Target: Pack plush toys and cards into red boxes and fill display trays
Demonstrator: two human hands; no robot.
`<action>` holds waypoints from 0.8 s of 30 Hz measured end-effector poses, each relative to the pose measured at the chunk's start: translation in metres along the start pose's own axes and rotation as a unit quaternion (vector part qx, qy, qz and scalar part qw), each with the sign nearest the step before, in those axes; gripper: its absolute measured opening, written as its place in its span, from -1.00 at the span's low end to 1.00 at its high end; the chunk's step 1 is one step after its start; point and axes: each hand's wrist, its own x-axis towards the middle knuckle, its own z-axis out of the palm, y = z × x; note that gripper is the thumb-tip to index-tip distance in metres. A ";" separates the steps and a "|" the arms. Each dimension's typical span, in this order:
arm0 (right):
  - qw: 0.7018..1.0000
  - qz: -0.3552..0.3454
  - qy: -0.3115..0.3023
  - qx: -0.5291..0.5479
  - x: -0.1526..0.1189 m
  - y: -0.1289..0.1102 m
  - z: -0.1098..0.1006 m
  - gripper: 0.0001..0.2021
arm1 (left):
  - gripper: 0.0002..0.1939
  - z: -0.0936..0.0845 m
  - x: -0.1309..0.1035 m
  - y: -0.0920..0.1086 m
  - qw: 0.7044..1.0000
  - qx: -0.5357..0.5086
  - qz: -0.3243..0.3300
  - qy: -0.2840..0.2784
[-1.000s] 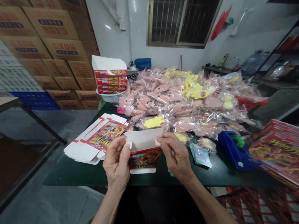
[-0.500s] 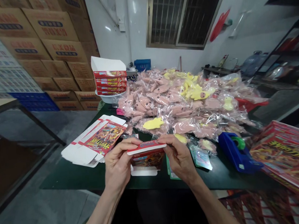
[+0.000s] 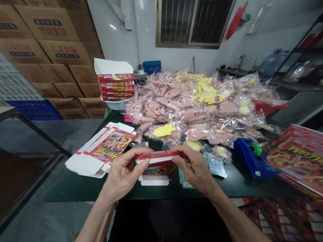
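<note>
A red printed cardboard box (image 3: 159,169) is held between my two hands just above the green table. My left hand (image 3: 126,170) grips its left end, thumb on the white-edged top flap and fingers behind. At the right end, my right hand (image 3: 191,168) pinches the same flap edge. A white flap sticks out at the box's lower front. To the left lie flattened red and white cartons (image 3: 105,148) in a small stack. Beside my right hand are green-edged cards (image 3: 184,179), partly covered by it, and a light-blue packet (image 3: 217,165).
Pink and yellow toys in clear bags (image 3: 187,105) are heaped across the table's back. A blue tape dispenser (image 3: 255,161) stands right, near stacked red boxes (image 3: 304,157). An open display carton (image 3: 115,85) of red boxes sits back left. Brown cartons (image 3: 59,50) line the wall.
My left thumb has moved onto the front of the top flap, and my right thumb presses nearer its edge. The flap is tilted further down over the front. The view has shifted slightly.
</note>
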 end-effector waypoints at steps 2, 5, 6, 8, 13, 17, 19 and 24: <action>1.000 0.008 -0.005 0.004 0.000 -0.002 -0.002 -0.84 | -0.83 -0.003 0.002 0.004 0.999 0.032 0.026 -0.013; 1.000 0.000 0.003 -0.008 -0.002 -0.005 -0.003 -0.83 | -0.85 -0.004 0.004 0.005 0.996 0.055 0.071 -0.021; 1.000 -0.012 0.010 -0.020 -0.003 -0.006 -0.003 -0.84 | -0.85 -0.004 0.004 0.005 0.994 0.064 0.081 -0.023; 0.998 -0.038 0.033 -0.040 -0.005 -0.006 0.000 -0.84 | -0.83 -0.004 0.002 0.002 0.990 0.095 0.103 -0.033; 0.992 -0.071 0.078 -0.063 -0.008 0.000 0.010 -0.79 | -0.69 -0.004 -0.004 -0.010 0.965 0.185 0.179 -0.056; 0.985 -0.111 0.109 -0.067 -0.014 0.011 0.018 -0.72 | -0.62 -0.002 -0.010 -0.021 0.949 0.203 0.234 -0.061; 0.982 -0.129 0.120 -0.069 -0.017 0.019 0.022 -0.69 | -0.59 0.001 -0.011 -0.025 0.942 0.214 0.256 -0.047; 0.974 -0.151 0.153 -0.078 -0.015 0.028 0.032 -0.70 | -0.55 0.011 -0.012 -0.035 0.928 0.235 0.284 0.053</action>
